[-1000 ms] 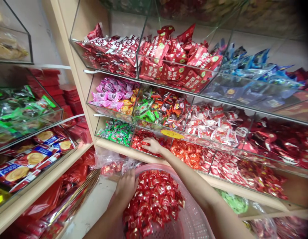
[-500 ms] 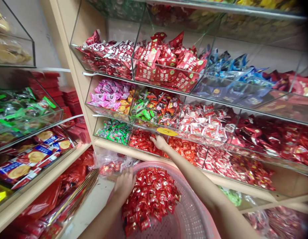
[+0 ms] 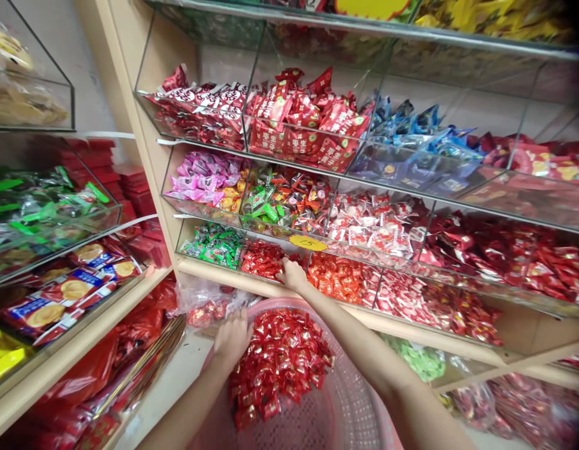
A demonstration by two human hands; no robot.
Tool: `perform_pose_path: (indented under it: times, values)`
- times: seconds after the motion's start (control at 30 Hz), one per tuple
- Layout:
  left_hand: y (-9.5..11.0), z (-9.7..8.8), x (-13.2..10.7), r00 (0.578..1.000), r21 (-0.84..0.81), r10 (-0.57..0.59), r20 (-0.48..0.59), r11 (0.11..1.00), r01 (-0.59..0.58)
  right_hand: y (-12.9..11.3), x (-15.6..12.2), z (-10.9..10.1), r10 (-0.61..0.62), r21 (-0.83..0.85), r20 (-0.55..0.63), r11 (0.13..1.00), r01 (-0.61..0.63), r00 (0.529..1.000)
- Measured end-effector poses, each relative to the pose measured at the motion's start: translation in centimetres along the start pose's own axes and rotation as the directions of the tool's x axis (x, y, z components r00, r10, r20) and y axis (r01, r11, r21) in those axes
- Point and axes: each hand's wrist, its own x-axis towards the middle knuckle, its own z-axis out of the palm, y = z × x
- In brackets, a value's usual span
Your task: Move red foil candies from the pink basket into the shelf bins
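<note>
Candies point(image 3: 260, 258) show more: my right hand point(image 3: 293, 275) (curled, contents unclear) shifted aside. My left hand point(image 3: 232, 337) lies straight-fingered at the basket point(image 3: 320, 415).

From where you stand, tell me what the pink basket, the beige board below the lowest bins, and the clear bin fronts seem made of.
Pink basket: probably smooth moulded plastic, judging by its even colour and regular perforations.
Beige board: wood or wood-look laminate; its pale, satin-like surface leaves that open.
Bin fronts: glossy acrylic or glass, being see-through.
</note>
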Motion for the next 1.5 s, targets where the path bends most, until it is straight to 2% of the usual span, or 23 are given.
perform_pose_path:
  times: [0.23, 0.47, 0.6, 0.87, 1.07, 1.17, 1.33, 1.43, 1.5]
  values:
    - [0.0, -0.5, 0.1, 1.0, 0.002, 0.008, 0.024, 1.0, -0.008, -1.0, -0.1, 0.1, 0.028, -0.04, 0.011, 0.999, -0.028, 1.0]
    - [0.4, -1.1, 0.1, 0.999, -0.02, -0.007, 0.043, 1.0, 0.008, 1.1, 0.6, 1.3, 0.002, 0.135, 0.003, 0.991, -0.003, 1.0]
    - [0.5, -1.3, 0.0, 0.998, -0.018, -0.013, 0.057, 1.0, 0.014, 1.4, 1.0, 1.7, -0.005, 0.197, -0.025, 0.98, 0.009, 1.0]
    - [0.4, -1.0, 0.0, 0.999, -0.006, -0.018, 0.046, 1.0, 0.019, 1.9, 1.1, 1.6, 0.019, 0.471, 0.009, 0.882, -0.021, 1.0]
    - [0.4, -0.9, 0.0, 1.0, -0.004, -0.011, 0.026, 1.0, 0.011, 1.5, 1.1, 0.7, 0.061, 0.491, 0.101, 0.865, -0.103, 0.993]
    - [0.4, -1.1, 0.0, 0.999, -0.021, -0.012, 0.043, 1.0, 0.013, 1.4, 1.0, 0.5, 0.072, 0.501, 0.079, 0.859, -0.102, 0.994]
    - [0.4, -1.0, 0.0, 0.999, -0.007, -0.011, 0.037, 1.0, 0.011, 1.9, -0.3, -0.4, 0.008, 0.513, -0.112, 0.857, 0.051, 0.994]
    - [0.4, -0.9, 0.0, 0.999, -0.017, -0.008, 0.053, 1.0, 0.009, 1.7, -3.4, -0.4, -0.128, 0.5, -0.187, 0.841, 0.207, 0.974]
    - [0.4, -0.9, 0.1, 0.998, -0.021, -0.009, 0.064, 1.0, 0.01, 1.4, -6.5, 0.5, -0.267, 0.498, -0.166, 0.808, 0.315, 0.949]
